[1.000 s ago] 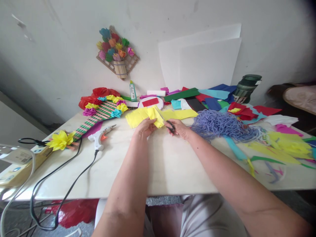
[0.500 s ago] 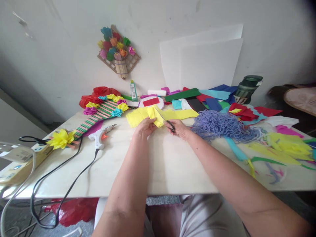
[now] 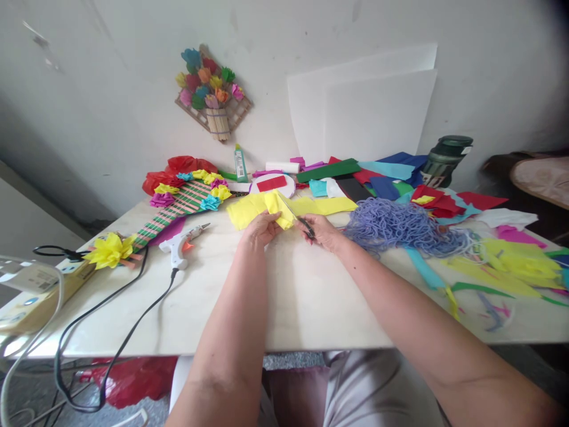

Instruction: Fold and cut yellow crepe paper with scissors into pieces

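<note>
Yellow crepe paper [image 3: 249,210], partly folded, lies near the middle of the table, and my left hand [image 3: 263,228] pinches its folded front part between thumb and fingers. In my right hand [image 3: 323,233] is a pair of scissors [image 3: 306,228] with dark handles, held by the loops. Their blades reach up and left to the right edge of the folded paper. Behind the scissors a flat yellow strip [image 3: 326,206] stretches to the right. Just behind the paper rests a white disc [image 3: 290,188] with a red piece on it.
A hot glue gun [image 3: 178,249] with a trailing cord lies left of my arms, near a flower-decorated woven piece [image 3: 173,207] and a power strip [image 3: 48,299]. Blue-purple yarn [image 3: 395,228] is heaped at right, among coloured scraps. A dark green bottle [image 3: 447,161] stands behind.
Almost nothing differs. My right hand and the scissors have shifted very slightly; my left hand keeps its hold on the paper.
</note>
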`<action>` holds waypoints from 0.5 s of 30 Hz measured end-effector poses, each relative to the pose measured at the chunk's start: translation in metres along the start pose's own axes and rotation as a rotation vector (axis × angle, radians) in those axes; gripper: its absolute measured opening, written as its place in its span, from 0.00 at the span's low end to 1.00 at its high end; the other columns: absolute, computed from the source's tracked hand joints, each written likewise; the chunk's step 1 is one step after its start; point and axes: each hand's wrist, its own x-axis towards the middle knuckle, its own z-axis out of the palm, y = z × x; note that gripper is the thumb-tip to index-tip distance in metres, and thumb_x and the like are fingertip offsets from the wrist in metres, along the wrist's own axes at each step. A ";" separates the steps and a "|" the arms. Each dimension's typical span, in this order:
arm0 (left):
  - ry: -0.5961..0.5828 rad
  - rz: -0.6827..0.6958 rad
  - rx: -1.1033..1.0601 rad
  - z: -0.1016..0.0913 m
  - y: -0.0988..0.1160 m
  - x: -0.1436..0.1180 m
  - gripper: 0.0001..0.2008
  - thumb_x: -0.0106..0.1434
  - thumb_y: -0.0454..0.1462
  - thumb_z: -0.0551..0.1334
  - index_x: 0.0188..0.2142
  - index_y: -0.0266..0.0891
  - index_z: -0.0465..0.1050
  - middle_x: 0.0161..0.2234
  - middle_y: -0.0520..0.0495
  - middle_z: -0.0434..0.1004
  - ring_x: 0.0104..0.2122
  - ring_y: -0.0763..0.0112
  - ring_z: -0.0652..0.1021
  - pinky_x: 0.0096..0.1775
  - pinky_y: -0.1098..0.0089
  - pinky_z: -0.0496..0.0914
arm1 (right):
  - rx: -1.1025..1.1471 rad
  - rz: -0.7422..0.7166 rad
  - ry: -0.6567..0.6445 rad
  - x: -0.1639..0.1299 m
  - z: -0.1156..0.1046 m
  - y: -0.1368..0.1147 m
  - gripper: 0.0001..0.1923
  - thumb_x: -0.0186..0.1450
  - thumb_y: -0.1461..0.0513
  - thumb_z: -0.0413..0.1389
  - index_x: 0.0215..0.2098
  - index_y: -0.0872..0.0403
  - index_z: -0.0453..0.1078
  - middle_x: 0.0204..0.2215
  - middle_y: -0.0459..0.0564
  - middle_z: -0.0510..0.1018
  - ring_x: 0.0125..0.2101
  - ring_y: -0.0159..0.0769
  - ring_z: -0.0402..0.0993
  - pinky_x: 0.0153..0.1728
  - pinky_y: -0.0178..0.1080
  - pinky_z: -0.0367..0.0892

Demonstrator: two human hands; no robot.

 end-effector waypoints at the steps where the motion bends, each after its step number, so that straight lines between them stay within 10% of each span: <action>1: -0.006 -0.001 0.007 0.000 0.000 0.000 0.12 0.54 0.23 0.56 0.37 0.33 0.67 0.30 0.44 0.76 0.30 0.66 0.78 0.36 0.64 0.73 | 0.006 0.014 0.006 -0.002 0.000 -0.002 0.16 0.50 0.55 0.60 0.32 0.55 0.62 0.12 0.37 0.65 0.10 0.22 0.57 0.09 0.26 0.51; 15: -0.128 0.013 0.040 0.000 -0.003 0.000 0.14 0.53 0.25 0.57 0.40 0.34 0.67 0.33 0.43 0.76 0.34 0.66 0.77 0.39 0.64 0.72 | -0.027 -0.010 -0.064 -0.005 -0.007 -0.008 0.14 0.55 0.53 0.55 0.30 0.55 0.62 0.12 0.40 0.68 0.09 0.23 0.61 0.07 0.25 0.45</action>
